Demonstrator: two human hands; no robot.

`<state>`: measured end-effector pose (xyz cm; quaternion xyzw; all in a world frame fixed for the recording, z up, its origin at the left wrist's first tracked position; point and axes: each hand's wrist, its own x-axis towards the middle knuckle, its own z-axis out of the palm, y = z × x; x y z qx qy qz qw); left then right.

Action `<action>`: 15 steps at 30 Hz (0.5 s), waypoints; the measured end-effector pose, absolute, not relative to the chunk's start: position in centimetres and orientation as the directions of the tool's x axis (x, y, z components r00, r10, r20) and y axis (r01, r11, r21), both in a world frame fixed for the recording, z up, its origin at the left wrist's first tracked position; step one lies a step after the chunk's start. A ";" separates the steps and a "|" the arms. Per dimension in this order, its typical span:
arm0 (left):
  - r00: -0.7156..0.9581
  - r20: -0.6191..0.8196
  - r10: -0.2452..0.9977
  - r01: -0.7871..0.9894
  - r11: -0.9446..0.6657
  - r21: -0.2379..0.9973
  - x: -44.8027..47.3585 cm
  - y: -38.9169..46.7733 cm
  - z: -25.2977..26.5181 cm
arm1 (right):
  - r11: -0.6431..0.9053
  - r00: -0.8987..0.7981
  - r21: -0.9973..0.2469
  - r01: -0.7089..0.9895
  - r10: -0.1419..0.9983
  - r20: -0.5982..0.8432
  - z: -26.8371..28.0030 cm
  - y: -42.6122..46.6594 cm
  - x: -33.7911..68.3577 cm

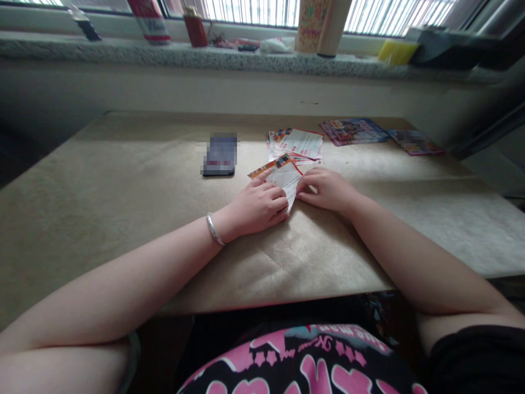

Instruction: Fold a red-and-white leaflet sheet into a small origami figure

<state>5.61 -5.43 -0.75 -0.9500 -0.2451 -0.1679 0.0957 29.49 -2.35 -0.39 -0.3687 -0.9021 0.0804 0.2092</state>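
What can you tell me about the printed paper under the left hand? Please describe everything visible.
The printed paper is mostly white, with an orange, patterned band along its far left edge and print too small to read. It looks thin. It lies askew over the table, nearer than some similar papers. The left hand covers part; the right hand is at its right edge.

Tabletop (102, 202) left of the phone (222, 155) lies open; spread cards (301, 143) block ahead.

No word can be read with certainty — the pink lettering on the black shirt (262, 353) is partly cut off, and print on the card (287, 174) and tall patterned container (309, 24) is too small or blurred.
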 end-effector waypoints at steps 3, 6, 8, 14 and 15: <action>0.823 0.358 0.441 0.505 -0.856 -0.107 5.6 -5.4 -0.7 | 0.707 -0.605 -0.362 0.608 0.707 0.367 -0.6 -2.3 29.4; 0.825 0.347 0.447 0.510 -0.852 -0.114 5.6 -5.4 -0.7 | 0.684 -0.531 -0.416 0.599 0.728 0.433 -0.7 -2.2 29.3; 0.825 0.338 0.453 0.514 -0.850 -0.116 5.6 -5.5 -0.7 | 0.666 -0.475 -0.445 0.598 0.742 0.473 -0.8 -2.1 29.3; 0.823 0.348 0.449 0.511 -0.852 -0.111 5.7 -5.4 -0.6 | 0.495 -0.295 -0.503 0.708 0.855 0.427 -1.3 -2.0 29.0; 0.825 0.350 0.444 0.507 -0.854 -0.112 5.7 -5.4 -0.6 | 0.483 -0.283 -0.494 0.723 0.859 0.426 -1.3 -2.1 29.0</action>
